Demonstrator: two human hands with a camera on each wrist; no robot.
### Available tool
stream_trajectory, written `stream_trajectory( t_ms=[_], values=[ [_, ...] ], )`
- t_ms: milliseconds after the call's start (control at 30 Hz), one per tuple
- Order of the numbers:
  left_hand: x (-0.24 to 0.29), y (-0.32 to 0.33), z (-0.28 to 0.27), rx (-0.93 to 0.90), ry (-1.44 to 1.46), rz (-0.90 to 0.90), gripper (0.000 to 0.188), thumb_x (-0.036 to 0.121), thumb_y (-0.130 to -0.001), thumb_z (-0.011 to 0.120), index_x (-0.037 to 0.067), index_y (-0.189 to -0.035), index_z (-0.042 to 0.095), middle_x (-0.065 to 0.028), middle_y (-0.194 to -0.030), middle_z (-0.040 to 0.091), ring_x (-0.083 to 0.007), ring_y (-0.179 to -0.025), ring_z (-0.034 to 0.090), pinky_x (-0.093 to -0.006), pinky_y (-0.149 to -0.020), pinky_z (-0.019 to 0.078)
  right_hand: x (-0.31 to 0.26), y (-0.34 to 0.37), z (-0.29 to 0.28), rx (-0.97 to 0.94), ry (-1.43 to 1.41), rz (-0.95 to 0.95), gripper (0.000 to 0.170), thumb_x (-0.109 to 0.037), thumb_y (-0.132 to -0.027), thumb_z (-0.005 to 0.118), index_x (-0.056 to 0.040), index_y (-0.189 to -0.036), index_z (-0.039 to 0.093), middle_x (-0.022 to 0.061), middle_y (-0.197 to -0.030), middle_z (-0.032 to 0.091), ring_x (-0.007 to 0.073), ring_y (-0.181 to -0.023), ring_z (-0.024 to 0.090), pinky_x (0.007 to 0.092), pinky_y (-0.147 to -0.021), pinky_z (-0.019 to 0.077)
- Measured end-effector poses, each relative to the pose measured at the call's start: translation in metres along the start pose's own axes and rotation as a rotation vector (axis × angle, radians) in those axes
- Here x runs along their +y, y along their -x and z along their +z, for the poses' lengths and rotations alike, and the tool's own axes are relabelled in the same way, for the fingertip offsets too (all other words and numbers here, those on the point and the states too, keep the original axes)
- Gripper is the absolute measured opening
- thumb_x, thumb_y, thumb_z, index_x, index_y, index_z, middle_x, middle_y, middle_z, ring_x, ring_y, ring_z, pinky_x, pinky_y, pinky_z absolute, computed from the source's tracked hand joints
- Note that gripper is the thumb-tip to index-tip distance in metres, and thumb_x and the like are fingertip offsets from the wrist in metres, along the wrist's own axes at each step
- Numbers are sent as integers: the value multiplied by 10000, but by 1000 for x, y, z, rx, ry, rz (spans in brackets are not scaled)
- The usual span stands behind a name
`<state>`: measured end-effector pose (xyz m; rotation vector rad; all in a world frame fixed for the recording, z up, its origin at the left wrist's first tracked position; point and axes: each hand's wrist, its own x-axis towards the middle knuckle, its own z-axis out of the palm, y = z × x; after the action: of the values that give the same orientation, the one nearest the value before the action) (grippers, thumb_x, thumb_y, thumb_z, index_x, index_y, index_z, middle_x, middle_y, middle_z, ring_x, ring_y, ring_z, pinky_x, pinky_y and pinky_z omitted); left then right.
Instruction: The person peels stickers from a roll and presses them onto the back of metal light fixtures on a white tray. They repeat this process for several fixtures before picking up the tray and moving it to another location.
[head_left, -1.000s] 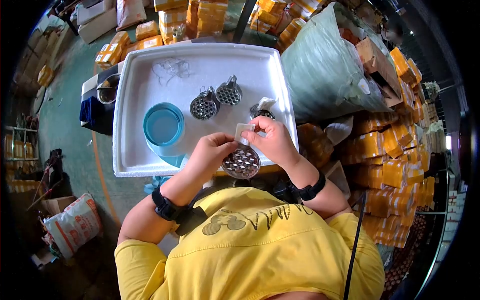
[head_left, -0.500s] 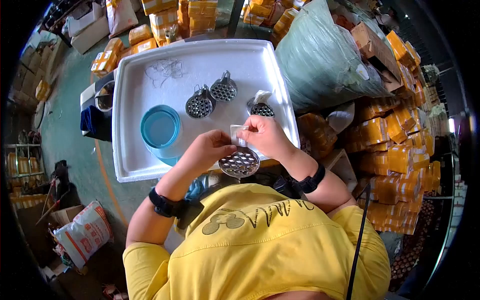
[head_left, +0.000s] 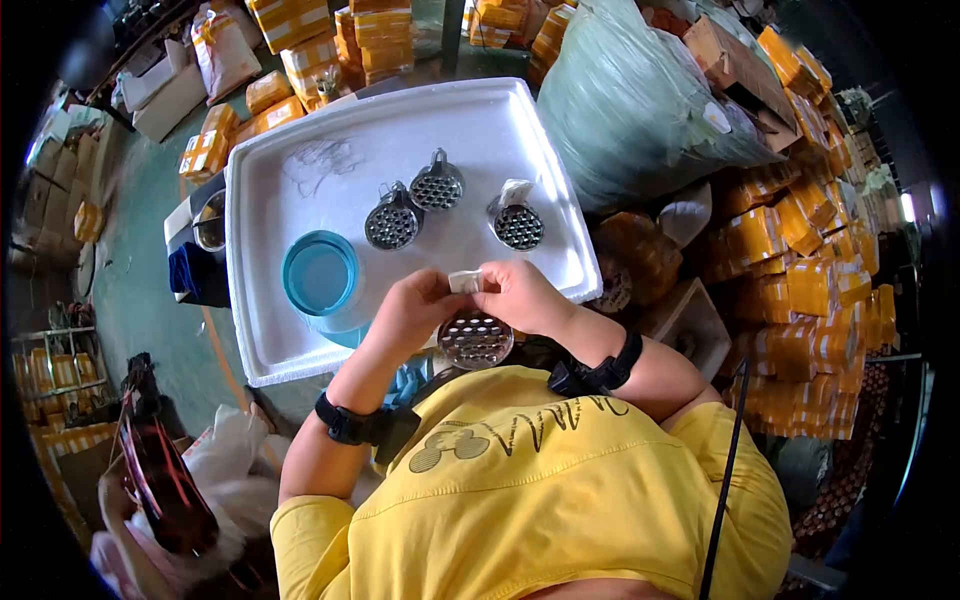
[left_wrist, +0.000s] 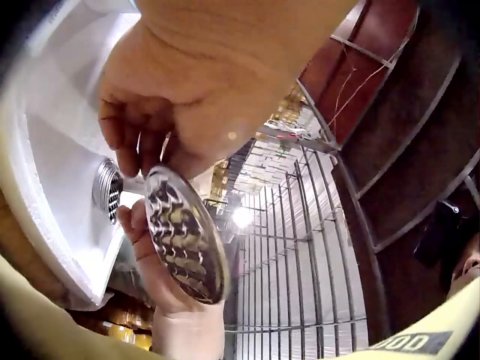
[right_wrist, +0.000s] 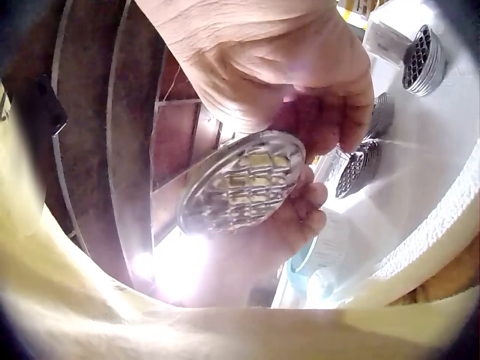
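In the head view my left hand (head_left: pixel 408 308) and right hand (head_left: pixel 528 298) meet near the tray's front edge. Between them is a small white paper tag (head_left: pixel 465 282), its left end pinched by the left fingers and its right end by the right. Just below it hangs a round, shiny metal grater-like disc (head_left: pixel 475 340) with rows of raised holes. Both wrist views show this disc (left_wrist: pixel 184 232) tilted under the fingertips, which hide its top end. At the tray's right lies a similar metal stack (head_left: pixel 519 227) with a white tag at its top.
Two more metal stacks (head_left: pixel 393 222) (head_left: pixel 437 186) lie mid-tray in the white foam tray (head_left: pixel 290 205). A teal-rimmed round tub (head_left: pixel 290 270) stands at left, loose wire (head_left: pixel 320 165) behind it. Taped yellow parcels (head_left: pixel 800 330) and a big green sack (head_left: pixel 640 110) crowd the right.
The white tag stood upright under the right fingers; now it is a lower strip between both hands. The head view has shifted, and a shiny dark red object has come in at lower left.
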<state>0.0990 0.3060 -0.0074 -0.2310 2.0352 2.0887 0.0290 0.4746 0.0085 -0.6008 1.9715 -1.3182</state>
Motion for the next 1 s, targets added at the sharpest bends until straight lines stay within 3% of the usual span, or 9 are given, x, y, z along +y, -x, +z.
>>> stream_trajectory(
  t_ms=[133, 200, 433, 533, 667, 767, 867, 900, 1000],
  values=[
    [0, 0, 2, -79, 55, -56, 169, 82, -822, 576, -31, -947, 563, -26, -845, 592, -73, -746, 523, -212, -661, 434, 1, 0, -4, -35, -172, 11, 150, -81, -803, 582, 25, -909, 589, 35, -765, 607, 79, -731, 539, 226, -692, 444],
    [10, 1, 5, -72, 35, -100, 195, 109, -812, 597, -52, -918, 567, -47, -809, 607, -79, -721, 533, -231, -654, 441, -3, 0, -8, -15, -363, 1, 144, -75, -831, 557, 22, -936, 580, 21, -806, 589, 57, -770, 525, 207, -702, 441],
    [-2, -9, 17, -154, -33, -16, 185, 136, -806, 602, -32, -884, 611, -37, -727, 609, -55, -668, 493, -229, -617, 428, 8, -1, -11, 80, -101, -70, 141, -119, -800, 586, 13, -845, 607, 56, -708, 614, 90, -670, 545, 240, -627, 448],
    [0, -11, 24, -116, -326, -5, 187, 160, -800, 605, -16, -856, 626, -58, -641, 591, -58, -628, 489, -256, -579, 427, 4, 8, -18, 32, 13, -58, 143, -125, -783, 593, 10, -829, 611, 73, -689, 613, 104, -647, 550, 256, -616, 447],
    [-9, -20, 35, -151, -427, -2, 181, 168, -793, 599, -1, -853, 624, -135, -668, 609, -170, -594, 553, -322, -572, 432, 15, 13, -22, 67, 172, -101, 166, -151, -762, 594, -1, -829, 615, 121, -737, 616, 207, -644, 581, 300, -615, 452],
    [8, -18, 41, -168, -473, -24, 206, 168, -797, 603, -27, -863, 603, -75, -692, 605, -109, -654, 514, -277, -610, 440, 20, 12, -29, 72, 326, -255, 165, -160, -760, 596, -13, -829, 625, 135, -759, 617, 241, -659, 588, 313, -612, 452],
    [-14, -26, 36, -87, -457, -17, 177, 151, -788, 600, 5, -886, 620, -150, -746, 624, -196, -642, 577, -317, -601, 444, 26, 6, -43, 147, 362, -209, 179, -187, -765, 609, -19, -820, 632, 140, -760, 618, 214, -655, 590, 315, -600, 453],
    [-18, -24, 29, -14, -418, 23, 176, 146, -787, 602, 4, -890, 620, -141, -757, 628, -185, -644, 575, -306, -605, 446, 23, 4, -55, 159, 276, -77, 174, -195, -774, 615, -31, -825, 641, 125, -772, 626, 186, -665, 595, 304, -610, 462],
    [-5, -8, -5, 199, -376, 72, 168, 124, -786, 606, 2, -902, 623, -90, -774, 631, -132, -652, 559, -258, -620, 448, 27, -18, -86, 305, 197, -37, 135, -171, -778, 633, -48, -830, 653, 106, -794, 650, 165, -703, 609, 273, -639, 475]
  ],
)
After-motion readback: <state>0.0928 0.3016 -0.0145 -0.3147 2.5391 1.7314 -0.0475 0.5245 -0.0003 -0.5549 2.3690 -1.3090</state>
